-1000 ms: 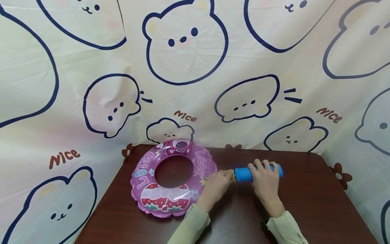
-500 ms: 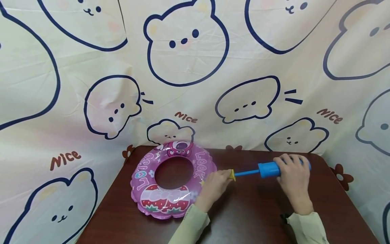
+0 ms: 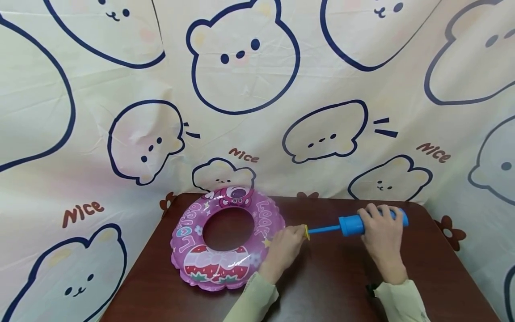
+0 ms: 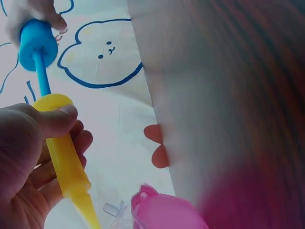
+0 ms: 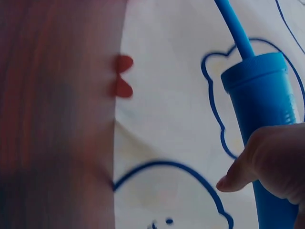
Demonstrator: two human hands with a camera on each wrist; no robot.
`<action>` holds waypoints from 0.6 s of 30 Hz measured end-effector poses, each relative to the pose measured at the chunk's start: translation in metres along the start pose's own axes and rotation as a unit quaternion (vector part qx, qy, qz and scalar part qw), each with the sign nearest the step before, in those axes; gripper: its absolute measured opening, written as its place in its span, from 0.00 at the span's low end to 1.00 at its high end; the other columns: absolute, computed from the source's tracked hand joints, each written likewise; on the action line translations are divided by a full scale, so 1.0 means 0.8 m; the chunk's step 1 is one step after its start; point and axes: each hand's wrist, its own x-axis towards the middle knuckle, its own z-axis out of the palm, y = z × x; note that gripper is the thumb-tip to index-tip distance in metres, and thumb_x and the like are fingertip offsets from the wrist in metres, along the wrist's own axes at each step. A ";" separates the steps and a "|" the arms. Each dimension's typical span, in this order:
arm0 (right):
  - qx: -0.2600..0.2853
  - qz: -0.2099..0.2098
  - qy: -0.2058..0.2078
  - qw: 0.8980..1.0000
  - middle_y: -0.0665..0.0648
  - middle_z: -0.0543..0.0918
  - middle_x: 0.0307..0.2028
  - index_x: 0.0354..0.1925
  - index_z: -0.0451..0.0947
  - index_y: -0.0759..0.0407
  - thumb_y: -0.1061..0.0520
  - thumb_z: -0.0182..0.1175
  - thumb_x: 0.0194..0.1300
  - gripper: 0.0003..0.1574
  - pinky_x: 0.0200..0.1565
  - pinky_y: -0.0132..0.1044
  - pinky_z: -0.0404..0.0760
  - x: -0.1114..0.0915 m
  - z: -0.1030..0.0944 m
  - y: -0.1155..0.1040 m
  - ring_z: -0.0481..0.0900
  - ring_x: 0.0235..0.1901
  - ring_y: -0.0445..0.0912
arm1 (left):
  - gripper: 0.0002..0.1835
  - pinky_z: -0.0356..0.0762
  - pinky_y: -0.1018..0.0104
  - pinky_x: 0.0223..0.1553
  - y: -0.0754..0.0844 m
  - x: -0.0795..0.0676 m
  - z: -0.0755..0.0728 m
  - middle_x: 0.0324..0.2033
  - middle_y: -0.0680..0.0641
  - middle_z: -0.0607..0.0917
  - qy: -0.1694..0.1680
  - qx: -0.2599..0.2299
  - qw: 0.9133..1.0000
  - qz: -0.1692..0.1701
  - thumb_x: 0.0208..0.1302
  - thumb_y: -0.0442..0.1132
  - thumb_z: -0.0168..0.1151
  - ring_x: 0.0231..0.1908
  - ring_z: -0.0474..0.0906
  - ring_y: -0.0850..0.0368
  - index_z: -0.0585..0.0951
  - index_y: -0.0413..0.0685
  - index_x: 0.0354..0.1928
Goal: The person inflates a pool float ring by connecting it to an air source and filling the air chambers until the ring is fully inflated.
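Observation:
My right hand (image 3: 383, 232) grips the blue barrel (image 5: 267, 100) of a hand air pump, right of the table's middle. A thin blue rod (image 3: 325, 229) stretches leftward from the barrel to the pump's yellow end piece (image 4: 64, 152). My left hand (image 3: 283, 250) holds that yellow piece, thumb pressed on it near its flange. In the left wrist view its tapered tip points down, close beside a clear valve (image 4: 113, 209). A pink inflatable swim ring (image 3: 193, 264), printed with strawberries and lettering, lies at the left, plump, its right edge partly behind my left hand.
Under everything is a dark brown table (image 3: 322, 286). A pale cloth (image 3: 257, 129) printed with bear outlines hangs behind it and along both sides. A dark item (image 3: 372, 290) shows at the right sleeve's cuff.
My right hand has moved right with the blue barrel, and the rod has come out into view between barrel and yellow end. My left hand and the swim ring stay nearly in place.

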 end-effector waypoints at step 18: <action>0.008 -0.050 -0.007 0.999 0.64 0.85 0.44 0.46 0.85 0.58 0.60 0.91 0.31 0.39 0.55 0.67 0.76 -0.010 0.033 -0.087 0.81 0.47 0.63 | 0.09 0.85 0.71 0.32 0.003 -0.003 0.002 0.33 0.53 0.90 0.008 0.029 1.000 0.005 0.70 0.42 0.74 0.30 0.85 0.60 0.84 0.48 0.46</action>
